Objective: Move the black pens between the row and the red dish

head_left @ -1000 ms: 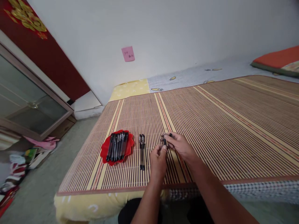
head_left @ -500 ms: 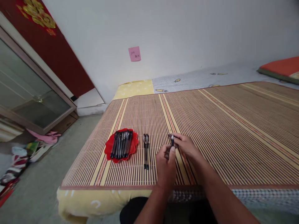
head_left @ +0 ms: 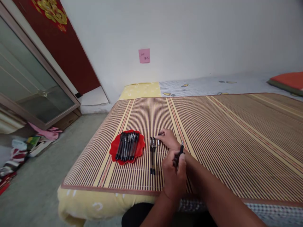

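Our left hand [head_left: 174,170] near, fist closed, thumb up, forearm rising from below. Our right hand [head_left: 168,138] stretched farther ahead, fingers [head_left: 160,135] pinched low, forearm crossing behind left.

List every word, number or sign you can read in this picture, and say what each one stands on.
Pink note on the wall: a few handwritten marks, too small and blurred to read.
Gold ornament on the red door panel: decorative shapes, no legible characters.
Pens on the red plate: any print is too small to read.
No other text shows.
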Action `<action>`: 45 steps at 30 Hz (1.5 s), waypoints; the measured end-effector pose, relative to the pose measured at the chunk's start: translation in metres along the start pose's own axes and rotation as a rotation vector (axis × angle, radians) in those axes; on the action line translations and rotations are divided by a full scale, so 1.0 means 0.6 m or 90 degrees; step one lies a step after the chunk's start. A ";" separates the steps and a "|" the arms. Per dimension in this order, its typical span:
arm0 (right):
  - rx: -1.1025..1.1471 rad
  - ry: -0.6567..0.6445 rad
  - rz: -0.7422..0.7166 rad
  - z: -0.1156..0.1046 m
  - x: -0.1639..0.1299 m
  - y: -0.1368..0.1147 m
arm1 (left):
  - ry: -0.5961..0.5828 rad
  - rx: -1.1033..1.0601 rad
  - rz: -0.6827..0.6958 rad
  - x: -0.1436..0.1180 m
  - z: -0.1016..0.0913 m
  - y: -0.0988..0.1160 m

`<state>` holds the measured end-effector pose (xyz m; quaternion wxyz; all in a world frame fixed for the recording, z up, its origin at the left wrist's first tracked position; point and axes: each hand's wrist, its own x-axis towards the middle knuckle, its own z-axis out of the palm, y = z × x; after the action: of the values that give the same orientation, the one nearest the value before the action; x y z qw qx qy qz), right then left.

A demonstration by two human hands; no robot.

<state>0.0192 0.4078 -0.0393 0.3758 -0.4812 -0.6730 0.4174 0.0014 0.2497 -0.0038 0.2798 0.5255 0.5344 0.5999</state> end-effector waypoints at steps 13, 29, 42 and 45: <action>-0.175 -0.058 -0.063 -0.006 -0.011 0.008 | -0.004 0.005 -0.010 0.001 0.002 0.002; -0.182 -0.096 -0.093 -0.003 -0.021 0.010 | -0.002 0.027 -0.011 0.002 0.007 -0.005; -0.171 -0.150 -0.115 -0.005 -0.033 0.024 | -0.007 0.003 -0.020 0.002 0.008 -0.007; -0.109 -0.123 -0.095 -0.002 -0.032 0.026 | -0.006 0.016 -0.026 0.004 0.006 -0.009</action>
<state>0.0302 0.3922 -0.0553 0.2968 -0.4175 -0.7734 0.3735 0.0029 0.2545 -0.0088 0.2879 0.5207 0.5514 0.5848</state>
